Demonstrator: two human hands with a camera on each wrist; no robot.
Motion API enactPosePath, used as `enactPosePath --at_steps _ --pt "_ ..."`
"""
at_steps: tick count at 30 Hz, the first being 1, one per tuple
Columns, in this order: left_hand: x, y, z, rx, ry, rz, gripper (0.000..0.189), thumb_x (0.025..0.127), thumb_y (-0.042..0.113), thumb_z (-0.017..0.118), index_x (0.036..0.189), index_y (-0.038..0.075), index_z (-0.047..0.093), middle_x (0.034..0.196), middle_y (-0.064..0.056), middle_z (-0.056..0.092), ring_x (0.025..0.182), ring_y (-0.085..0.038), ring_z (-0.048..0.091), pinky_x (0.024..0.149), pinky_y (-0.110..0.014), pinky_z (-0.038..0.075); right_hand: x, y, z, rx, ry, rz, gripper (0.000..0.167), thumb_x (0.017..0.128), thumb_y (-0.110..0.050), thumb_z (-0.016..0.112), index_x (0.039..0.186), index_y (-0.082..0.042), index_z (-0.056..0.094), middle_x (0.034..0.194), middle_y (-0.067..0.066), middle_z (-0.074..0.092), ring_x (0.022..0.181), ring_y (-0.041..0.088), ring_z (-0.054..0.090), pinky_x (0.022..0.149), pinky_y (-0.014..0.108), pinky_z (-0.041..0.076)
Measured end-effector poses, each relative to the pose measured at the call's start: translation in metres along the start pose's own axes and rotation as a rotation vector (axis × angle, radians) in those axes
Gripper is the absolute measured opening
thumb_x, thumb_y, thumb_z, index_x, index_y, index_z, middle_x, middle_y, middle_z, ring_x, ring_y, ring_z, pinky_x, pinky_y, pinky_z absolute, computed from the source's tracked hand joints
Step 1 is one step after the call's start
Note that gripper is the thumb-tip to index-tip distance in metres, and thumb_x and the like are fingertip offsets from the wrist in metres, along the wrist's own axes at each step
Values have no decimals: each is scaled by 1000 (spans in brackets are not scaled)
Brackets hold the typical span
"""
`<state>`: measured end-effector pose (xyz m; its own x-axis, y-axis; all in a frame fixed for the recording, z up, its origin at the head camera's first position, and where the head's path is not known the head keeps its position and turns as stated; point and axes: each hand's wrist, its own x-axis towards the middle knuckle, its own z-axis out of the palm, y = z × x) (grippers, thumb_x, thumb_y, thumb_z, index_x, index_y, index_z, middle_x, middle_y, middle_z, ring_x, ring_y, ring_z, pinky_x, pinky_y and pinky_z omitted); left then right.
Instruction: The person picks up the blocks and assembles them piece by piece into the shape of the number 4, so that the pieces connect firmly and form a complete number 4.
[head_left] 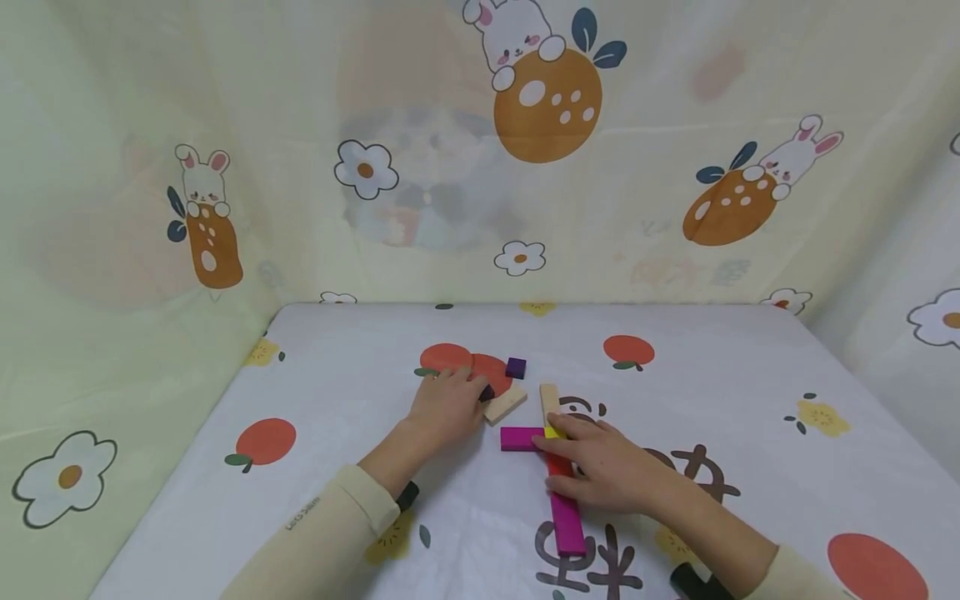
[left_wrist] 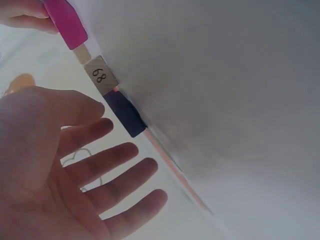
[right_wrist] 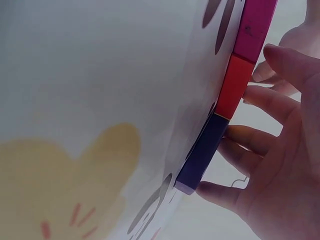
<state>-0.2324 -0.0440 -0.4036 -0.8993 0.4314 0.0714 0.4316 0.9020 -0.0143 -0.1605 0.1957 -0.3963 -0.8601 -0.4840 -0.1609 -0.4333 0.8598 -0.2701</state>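
My left hand (head_left: 448, 406) hovers at a dark block (head_left: 487, 392); in the left wrist view its fingers are extended beside that dark block (left_wrist: 125, 113). Next to it lies a plain wooden block (head_left: 506, 405), its end marked with a number. My right hand (head_left: 603, 467) lies over a row of blocks, fingers loosely extended. Under and around it are a magenta block (head_left: 519, 439), a yellow piece (head_left: 551, 432), a red block (head_left: 558, 467) and a long magenta block (head_left: 567, 529). The right wrist view also shows a dark purple block (right_wrist: 204, 152) beside the right fingers.
Another plain wooden block (head_left: 550, 400) stands in line above the yellow piece. A small dark purple block (head_left: 516, 367) sits farther back. The white tablecloth (head_left: 337, 375) has printed fruit and lettering. Patterned curtains (head_left: 420, 75) enclose the table's back and sides.
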Motion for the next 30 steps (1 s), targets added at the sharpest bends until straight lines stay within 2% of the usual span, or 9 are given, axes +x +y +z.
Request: enactPosePath --at_steps 8,14,20,30 --pt "6 -1 2 13 -11 19 30 99 21 66 130 21 67 119 -3 70 103 -24 66 81 -41 58 -1 2 1 2 17 -10 60 91 -43 75 146 -22 62 160 13 46 149 34 40 115 71 33" --pt "7 2 5 23 -46 19 31 101 23 67 132 23 68 121 -1 70 106 -25 67 84 -44 59 -3 2 2 -9 17 -12 60 91 -44 76 146 -23 62 160 13 46 149 34 41 114 71 33" --pt "5 4 7 56 -6 28 23 99 21 69 122 23 71 114 0 72 99 -23 70 80 -41 60 -4 1 2 5 1 8 62 90 -46 76 146 -24 61 161 12 45 149 34 40 114 72 32" --pt "4 1 6 63 28 16 19 98 21 70 117 20 72 101 0 72 86 -19 68 75 -35 59 -3 -1 1 7 -12 24 65 88 -50 77 147 -26 60 162 10 44 150 33 40 116 71 31"
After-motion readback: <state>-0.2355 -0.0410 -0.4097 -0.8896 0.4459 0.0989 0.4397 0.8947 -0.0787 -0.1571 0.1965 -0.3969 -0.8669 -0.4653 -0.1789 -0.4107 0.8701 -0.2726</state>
